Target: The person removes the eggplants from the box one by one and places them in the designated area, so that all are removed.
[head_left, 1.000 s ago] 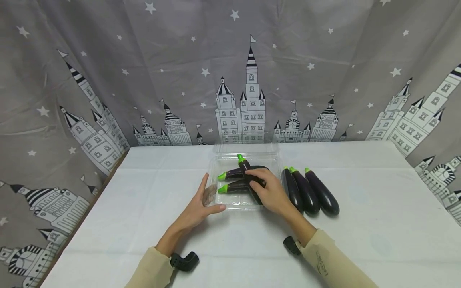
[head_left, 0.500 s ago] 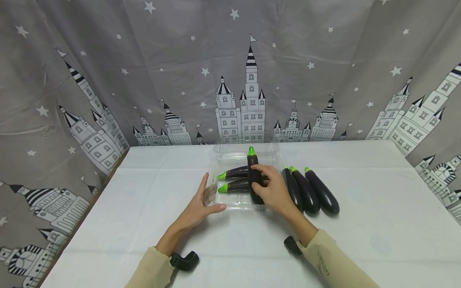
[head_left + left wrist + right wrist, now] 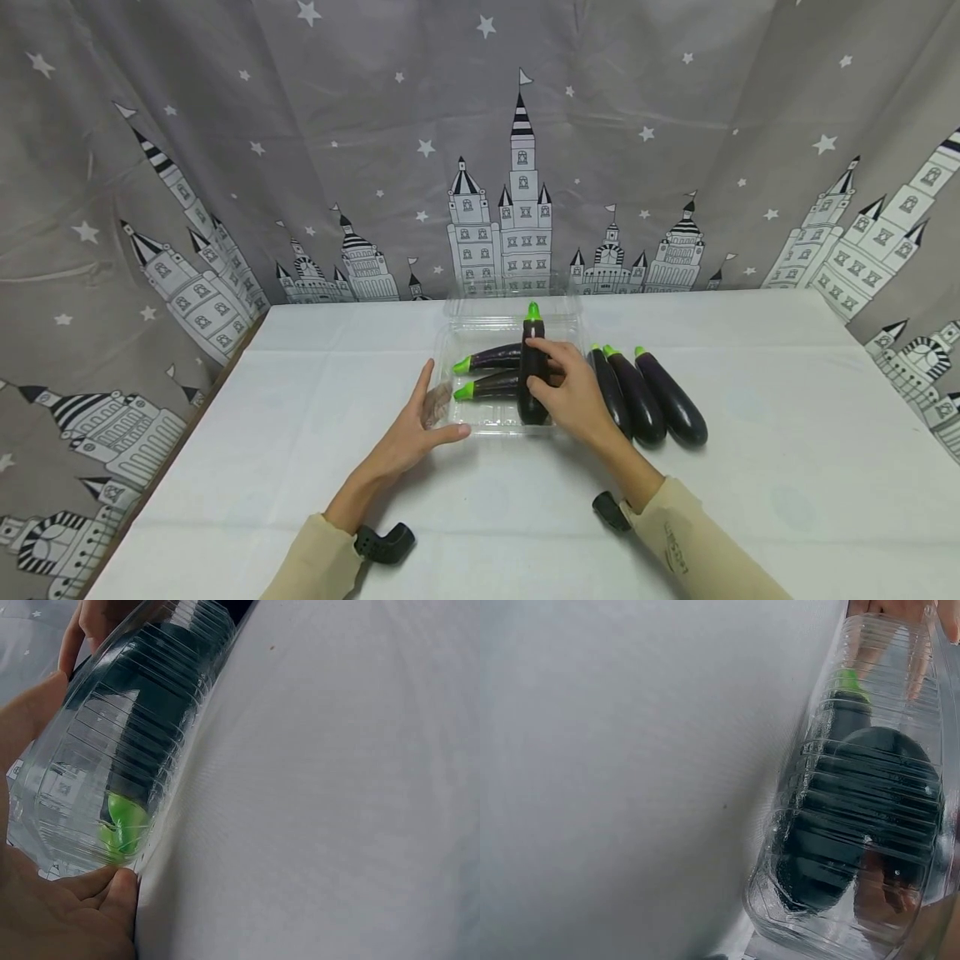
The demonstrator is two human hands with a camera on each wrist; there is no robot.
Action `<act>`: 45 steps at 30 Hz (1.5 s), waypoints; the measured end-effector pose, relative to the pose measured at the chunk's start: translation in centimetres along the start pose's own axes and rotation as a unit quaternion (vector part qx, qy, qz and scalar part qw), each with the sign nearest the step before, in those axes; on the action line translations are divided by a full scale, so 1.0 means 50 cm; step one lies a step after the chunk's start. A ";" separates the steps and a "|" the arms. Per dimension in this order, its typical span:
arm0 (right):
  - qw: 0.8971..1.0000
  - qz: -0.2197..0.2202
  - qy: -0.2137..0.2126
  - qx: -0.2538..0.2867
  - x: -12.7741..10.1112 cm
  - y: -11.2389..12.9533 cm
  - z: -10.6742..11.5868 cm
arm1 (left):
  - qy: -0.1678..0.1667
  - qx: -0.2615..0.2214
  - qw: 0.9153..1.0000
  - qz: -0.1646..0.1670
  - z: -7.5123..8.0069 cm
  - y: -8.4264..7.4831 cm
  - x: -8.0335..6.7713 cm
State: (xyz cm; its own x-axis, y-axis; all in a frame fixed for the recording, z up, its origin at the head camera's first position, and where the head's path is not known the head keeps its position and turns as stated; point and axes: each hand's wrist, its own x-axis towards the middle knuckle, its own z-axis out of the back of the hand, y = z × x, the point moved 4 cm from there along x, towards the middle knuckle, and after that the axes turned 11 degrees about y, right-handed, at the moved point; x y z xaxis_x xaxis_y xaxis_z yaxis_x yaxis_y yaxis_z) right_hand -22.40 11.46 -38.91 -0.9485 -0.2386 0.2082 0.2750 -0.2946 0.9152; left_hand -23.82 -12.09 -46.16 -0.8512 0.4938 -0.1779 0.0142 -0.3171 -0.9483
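Now, dark eggplant (image 3: 532, 364) is pinched by fingers of right hand (image 3: 573, 393), over 2 others (image 3: 497, 358) in clear box (image 3: 476, 417). Near-left corner is braced by left hand (image 3: 405, 437), fingers spread; eggplant best lowered gently, box held steady.

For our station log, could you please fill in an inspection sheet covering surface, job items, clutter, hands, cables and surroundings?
Surface: white cloth, lightly creased.
Job items: open clear container; two eggplants inside, a third eggplant crosswise over them; three more eggplants outside, to its right.
Clutter: nothing seen.
Left hand: rests against the container's near left corner.
Right hand: holds the third eggplant between thumb and fingers.
Cables: nothing seen.
Surroundings: gray castle-print backdrop behind the table.
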 end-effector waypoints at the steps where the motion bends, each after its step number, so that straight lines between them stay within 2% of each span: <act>1: 1.000 -0.003 0.001 -0.001 -0.001 0.004 0.000 | 0.000 -0.001 1.000 0.000 0.000 0.000 0.000; 3: 1.000 -0.007 0.003 -0.003 -0.002 0.005 0.000 | 0.000 -0.001 1.000 -0.001 0.000 -0.001 0.000; 8: 1.000 -0.005 0.006 -0.001 0.006 -0.034 -0.003 | 0.002 -0.004 1.000 -0.005 0.001 -0.001 -0.001; 13: 1.000 0.004 0.010 -0.002 0.010 -0.050 -0.003 | 0.003 -0.005 1.000 -0.004 0.001 -0.001 -0.002; 19: 1.000 -0.002 0.013 -0.016 0.011 -0.052 -0.003 | 0.002 -0.008 1.000 -0.001 -0.001 0.000 -0.004; 24: 1.000 0.003 0.015 -0.002 0.012 -0.050 -0.003 | 0.002 -0.010 1.000 -0.001 -0.002 -0.001 -0.005; 31: 1.000 -0.021 0.012 0.016 0.012 -0.046 0.001 | 0.001 -0.011 1.000 0.003 -0.003 -0.001 -0.004; 38: 1.000 -0.010 0.006 0.029 0.015 -0.042 0.006 | -0.005 -0.004 1.000 0.005 -0.002 0.000 -0.001; 45: 0.999 -0.004 -0.011 0.050 0.016 -0.031 0.012 | -0.001 -0.011 1.000 -0.008 0.001 -0.001 0.001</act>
State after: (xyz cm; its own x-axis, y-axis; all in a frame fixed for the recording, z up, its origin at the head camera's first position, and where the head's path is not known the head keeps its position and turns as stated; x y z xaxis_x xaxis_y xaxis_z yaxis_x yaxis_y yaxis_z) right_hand -23.66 12.28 -39.95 -0.9539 -0.2162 0.2080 0.2521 -0.2017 0.9464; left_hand -23.89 -12.10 -46.09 -0.8529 0.4966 -0.1612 0.0117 -0.2904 -0.9568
